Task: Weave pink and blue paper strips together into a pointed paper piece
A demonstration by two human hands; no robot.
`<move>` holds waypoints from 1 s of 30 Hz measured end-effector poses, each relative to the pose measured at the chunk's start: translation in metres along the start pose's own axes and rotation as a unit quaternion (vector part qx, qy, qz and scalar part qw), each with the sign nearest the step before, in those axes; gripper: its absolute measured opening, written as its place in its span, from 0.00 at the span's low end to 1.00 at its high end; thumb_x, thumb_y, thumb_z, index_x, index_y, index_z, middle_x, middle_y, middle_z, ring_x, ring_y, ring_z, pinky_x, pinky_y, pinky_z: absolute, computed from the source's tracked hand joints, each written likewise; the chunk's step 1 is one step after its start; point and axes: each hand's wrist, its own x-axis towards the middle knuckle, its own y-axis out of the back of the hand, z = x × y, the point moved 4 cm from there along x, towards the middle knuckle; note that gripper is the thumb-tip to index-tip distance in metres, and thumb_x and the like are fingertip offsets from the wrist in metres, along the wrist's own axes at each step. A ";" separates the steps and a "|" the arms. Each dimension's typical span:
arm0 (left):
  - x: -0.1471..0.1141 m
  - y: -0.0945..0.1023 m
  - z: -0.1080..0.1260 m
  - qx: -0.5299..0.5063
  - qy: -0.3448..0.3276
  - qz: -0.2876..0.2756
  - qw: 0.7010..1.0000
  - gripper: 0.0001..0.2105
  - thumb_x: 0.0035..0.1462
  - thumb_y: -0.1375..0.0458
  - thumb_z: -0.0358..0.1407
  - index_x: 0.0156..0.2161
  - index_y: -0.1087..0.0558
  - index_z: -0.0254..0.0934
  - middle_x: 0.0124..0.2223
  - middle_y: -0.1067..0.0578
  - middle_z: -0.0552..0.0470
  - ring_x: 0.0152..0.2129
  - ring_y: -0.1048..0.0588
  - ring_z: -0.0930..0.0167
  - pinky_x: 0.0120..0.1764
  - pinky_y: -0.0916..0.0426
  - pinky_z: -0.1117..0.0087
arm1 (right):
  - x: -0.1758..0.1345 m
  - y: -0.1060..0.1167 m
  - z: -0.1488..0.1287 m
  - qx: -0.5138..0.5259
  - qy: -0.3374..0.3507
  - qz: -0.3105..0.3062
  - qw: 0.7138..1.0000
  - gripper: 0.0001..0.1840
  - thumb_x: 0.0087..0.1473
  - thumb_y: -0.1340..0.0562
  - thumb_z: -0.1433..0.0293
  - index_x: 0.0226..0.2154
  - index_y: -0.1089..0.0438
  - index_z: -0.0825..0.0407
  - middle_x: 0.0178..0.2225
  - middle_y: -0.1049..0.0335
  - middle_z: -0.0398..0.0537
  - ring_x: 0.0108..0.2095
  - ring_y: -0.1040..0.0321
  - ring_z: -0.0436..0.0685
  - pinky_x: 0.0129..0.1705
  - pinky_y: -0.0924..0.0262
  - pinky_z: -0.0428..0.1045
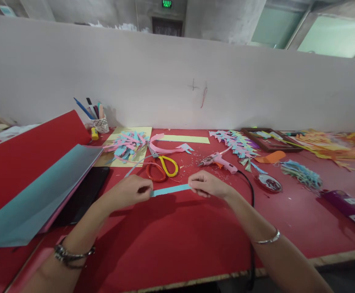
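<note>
A light blue paper strip is stretched between my two hands above the red tabletop. My left hand pinches its left end, fingers closed. At the other end, the closed fingers of my right hand grip it. Just beyond the strip lie scissors with one yellow and one red handle loop. Past my right hand rests a pink glue gun with a black cord. A heap of pink and blue paper strips sits on pale yellow sheets behind my left hand.
At left, red card and blue paper overlap a black flat object. A pen cup stands near the white partition. Rightward are a folded paper chain, a brown frame and a purple device.
</note>
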 end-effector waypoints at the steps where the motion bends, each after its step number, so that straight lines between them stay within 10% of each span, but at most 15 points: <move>1: 0.000 -0.001 0.001 -0.011 -0.009 -0.007 1.000 0.07 0.43 0.57 0.32 0.18 0.42 0.37 0.17 0.40 0.59 0.16 0.43 0.77 0.22 0.49 0.76 | -0.001 -0.001 -0.002 0.001 0.003 -0.001 1.000 0.13 0.45 0.48 0.66 0.15 0.44 0.53 0.09 0.50 0.32 0.09 0.55 0.40 0.12 0.61 0.39; 7: -0.002 0.001 -0.001 -0.027 -0.015 -0.022 0.999 0.07 0.42 0.58 0.32 0.18 0.44 0.37 0.17 0.43 0.59 0.16 0.44 0.78 0.22 0.49 0.77 | -0.005 0.010 -0.003 0.054 0.031 0.026 0.998 0.13 0.43 0.47 0.64 0.14 0.45 0.52 0.09 0.51 0.32 0.09 0.58 0.40 0.11 0.65 0.40; 14: -0.005 0.025 -0.027 0.039 0.083 0.085 0.992 0.09 0.47 0.60 0.36 0.18 0.48 0.38 0.17 0.44 0.58 0.17 0.44 0.76 0.21 0.50 0.76 | -0.008 0.032 0.004 0.106 0.079 0.130 0.983 0.18 0.42 0.44 0.59 0.12 0.49 0.51 0.08 0.56 0.32 0.10 0.61 0.41 0.14 0.63 0.42; 24: -0.031 0.059 -0.037 0.158 0.315 0.289 0.890 0.07 0.52 0.58 0.35 0.25 0.43 0.39 0.22 0.42 0.55 0.18 0.47 0.74 0.21 0.54 0.73 | -0.012 0.031 -0.001 0.196 0.175 0.123 0.957 0.22 0.42 0.42 0.57 0.11 0.51 0.51 0.06 0.58 0.32 0.09 0.62 0.42 0.19 0.52 0.45; 30: -0.023 0.050 -0.027 -0.002 0.143 0.422 0.895 0.09 0.53 0.60 0.33 0.31 0.38 0.36 0.27 0.33 0.52 0.26 0.35 0.72 0.32 0.40 0.72 | -0.005 0.014 -0.008 0.096 0.204 0.093 0.970 0.16 0.45 0.41 0.58 0.18 0.39 0.53 0.19 0.40 0.41 0.22 0.42 0.47 0.28 0.46 0.46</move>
